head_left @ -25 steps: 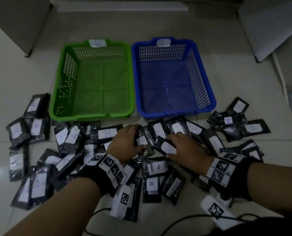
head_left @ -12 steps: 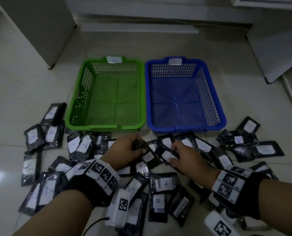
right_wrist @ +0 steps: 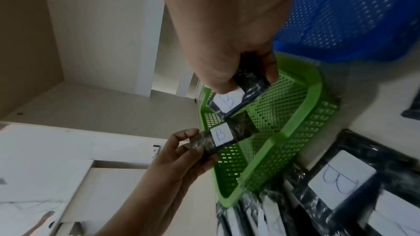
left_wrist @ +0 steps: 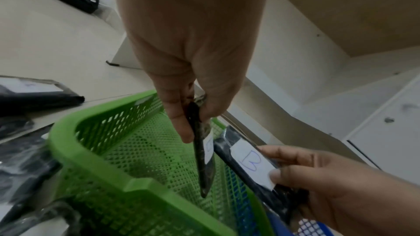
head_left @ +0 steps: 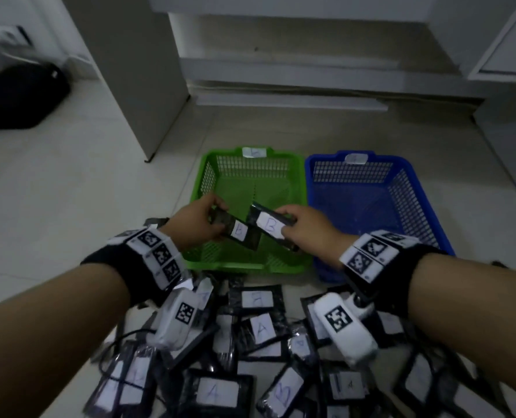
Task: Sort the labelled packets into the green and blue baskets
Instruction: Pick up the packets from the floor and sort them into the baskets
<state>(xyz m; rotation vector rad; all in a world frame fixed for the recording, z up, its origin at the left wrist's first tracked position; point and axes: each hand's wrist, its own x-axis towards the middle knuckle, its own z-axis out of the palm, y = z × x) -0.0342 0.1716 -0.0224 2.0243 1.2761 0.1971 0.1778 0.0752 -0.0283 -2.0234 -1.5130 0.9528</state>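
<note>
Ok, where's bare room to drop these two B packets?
Green basket floor beyond both hands is bare; blue basket is bare too. Floor tiles left of green are free. Packet pile in front of the baskets is crowded.

A handwritten "B" is read on the white label of the packet in the left hand point(head_left: 238, 231) and on that of the packet in the right hand point(head_left: 270, 226). Among the floor packets, "A" is seen on one label point(head_left: 261, 328), "A" on another point(head_left: 217, 393), "B" on a third point(head_left: 283, 391)
</note>
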